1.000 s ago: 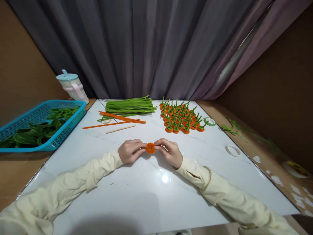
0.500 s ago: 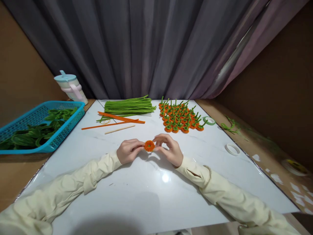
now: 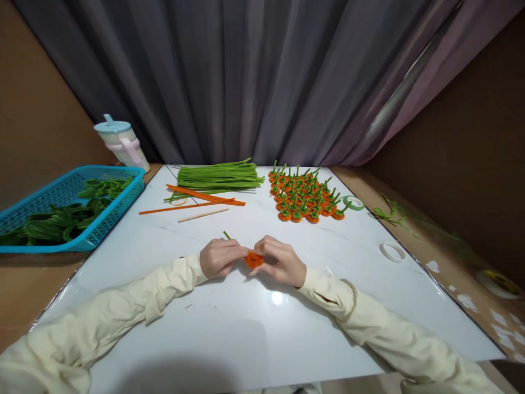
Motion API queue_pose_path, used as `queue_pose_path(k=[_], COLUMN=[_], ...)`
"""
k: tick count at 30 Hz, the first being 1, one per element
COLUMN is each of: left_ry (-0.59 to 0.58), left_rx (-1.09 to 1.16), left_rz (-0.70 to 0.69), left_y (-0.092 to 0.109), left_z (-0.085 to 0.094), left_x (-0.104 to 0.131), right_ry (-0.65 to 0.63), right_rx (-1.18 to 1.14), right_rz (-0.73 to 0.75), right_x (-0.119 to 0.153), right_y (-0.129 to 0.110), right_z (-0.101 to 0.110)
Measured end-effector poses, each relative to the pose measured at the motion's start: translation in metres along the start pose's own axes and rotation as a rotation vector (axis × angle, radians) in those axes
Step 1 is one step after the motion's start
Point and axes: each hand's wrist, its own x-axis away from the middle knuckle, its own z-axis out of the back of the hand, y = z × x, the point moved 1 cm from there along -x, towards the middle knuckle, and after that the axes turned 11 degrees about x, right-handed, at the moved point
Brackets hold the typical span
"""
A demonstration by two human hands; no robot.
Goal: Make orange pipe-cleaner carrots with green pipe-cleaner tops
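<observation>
- Orange, round flower of fuzzy chenille (image 3: pixel 254 260): compact, its middle darker, its rim partly covered by fingers.
- Position: pinched between the left hand (image 3: pixel 221 257) at its left edge and the right hand (image 3: pixel 283 262), whose fingers cover its upper right.
- Thin, straight green stem (image 3: pixel 227 235): short end visible beyond the left hand, slanting up leftward; remainder hidden. Attachment to the flower not verifiable from where I stand.

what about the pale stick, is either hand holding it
No, the pale stick lies on the white table while the left hand and right hand hold the orange flower.
</observation>
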Motion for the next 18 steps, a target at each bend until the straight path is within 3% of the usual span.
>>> queue_pose_path(k=[11,14,18], left_ry=[-0.064,-0.041,0.075], left_rx=[-0.106,-0.085,-0.012], left_rz=[-0.132,-0.099,0.068], left_y=[0.0022,0.0014,-0.0017], left_z=[0.0001,0.0,-0.0016], left_x=[0.0,-0.0002,0.0004], right_ry=[-0.044,-0.028,0.013], right_rx=[-0.053,-0.048,-0.001], right_rz=[-0.051,-0.079,-0.116], right_x=[0.0002,0.0011,-0.0005], right_y=[0.0009,0.0018,0.0015], right_z=[-0.0012,-0.0016,0.0007])
